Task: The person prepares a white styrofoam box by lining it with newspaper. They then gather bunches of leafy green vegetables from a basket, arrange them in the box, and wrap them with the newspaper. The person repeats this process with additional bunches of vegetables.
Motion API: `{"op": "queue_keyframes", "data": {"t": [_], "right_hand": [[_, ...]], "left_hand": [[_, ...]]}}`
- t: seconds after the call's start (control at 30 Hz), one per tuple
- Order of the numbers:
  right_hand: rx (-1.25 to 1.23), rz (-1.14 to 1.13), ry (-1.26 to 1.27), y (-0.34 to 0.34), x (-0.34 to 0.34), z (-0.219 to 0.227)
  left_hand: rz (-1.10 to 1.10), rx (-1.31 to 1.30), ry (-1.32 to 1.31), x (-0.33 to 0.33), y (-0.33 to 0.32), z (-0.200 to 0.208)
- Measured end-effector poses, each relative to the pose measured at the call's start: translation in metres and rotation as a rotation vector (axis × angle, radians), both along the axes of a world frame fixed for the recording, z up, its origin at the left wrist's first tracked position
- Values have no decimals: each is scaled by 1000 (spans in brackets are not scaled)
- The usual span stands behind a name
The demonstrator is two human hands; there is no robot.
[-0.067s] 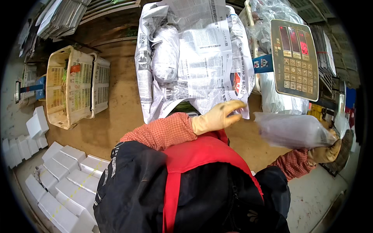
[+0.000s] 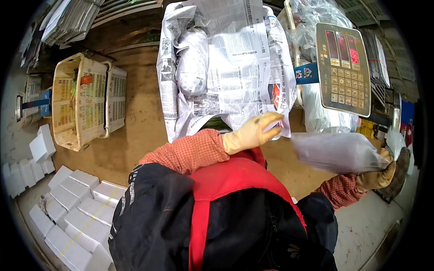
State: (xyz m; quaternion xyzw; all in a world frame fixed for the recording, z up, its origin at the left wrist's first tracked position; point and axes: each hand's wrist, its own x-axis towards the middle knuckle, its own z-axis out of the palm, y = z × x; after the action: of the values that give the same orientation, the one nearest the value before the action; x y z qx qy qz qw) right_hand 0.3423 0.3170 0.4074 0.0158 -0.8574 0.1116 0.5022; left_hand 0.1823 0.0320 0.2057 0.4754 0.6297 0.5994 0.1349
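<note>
My left hand [image 2: 251,132], in a cream glove, is raised in front of my body near the near edge of the newspaper [image 2: 244,77]. Its fingers are apart with nothing between them. That newspaper lines a box, and a white wrapped bundle [image 2: 193,63] lies on its left side. A little green shows beneath the paper's near edge. Out to the right, my gloved right hand [image 2: 379,175] grips one end of a translucent plastic bag [image 2: 337,151]. The bag stretches leftward from the hand, slightly blurred; whether anything is inside it I cannot tell.
A scale display with keypad [image 2: 343,70] stands right of the box, beside a pile of clear plastic bags [image 2: 323,20]. Cream plastic crates [image 2: 92,99] stand at left. White foam boxes [image 2: 77,212] lie at lower left, and stacked newspapers [image 2: 72,20] sit at far left.
My left hand has risen slightly, its fingers lifting toward the paper's near edge. The plastic bag in my right hand has shifted slightly to the left.
</note>
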Motion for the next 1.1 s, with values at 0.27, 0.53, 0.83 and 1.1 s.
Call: {"op": "queue_keyframes", "data": {"t": [0.27, 0.53, 0.83, 1.1], "right_hand": [[-885, 970, 101, -66, -96, 17], [-414, 832, -96, -130, -212, -40], [-664, 943, -1434, -214, -275, -142], [-515, 952, -1537, -283, -275, -267]], "left_hand": [[-32, 23, -365, -50, -40, 41], [200, 118, -734, -90, -39, -30], [472, 342, -1493, 10, -4, -171], [466, 0, -1803, 31, -66, -179]]}}
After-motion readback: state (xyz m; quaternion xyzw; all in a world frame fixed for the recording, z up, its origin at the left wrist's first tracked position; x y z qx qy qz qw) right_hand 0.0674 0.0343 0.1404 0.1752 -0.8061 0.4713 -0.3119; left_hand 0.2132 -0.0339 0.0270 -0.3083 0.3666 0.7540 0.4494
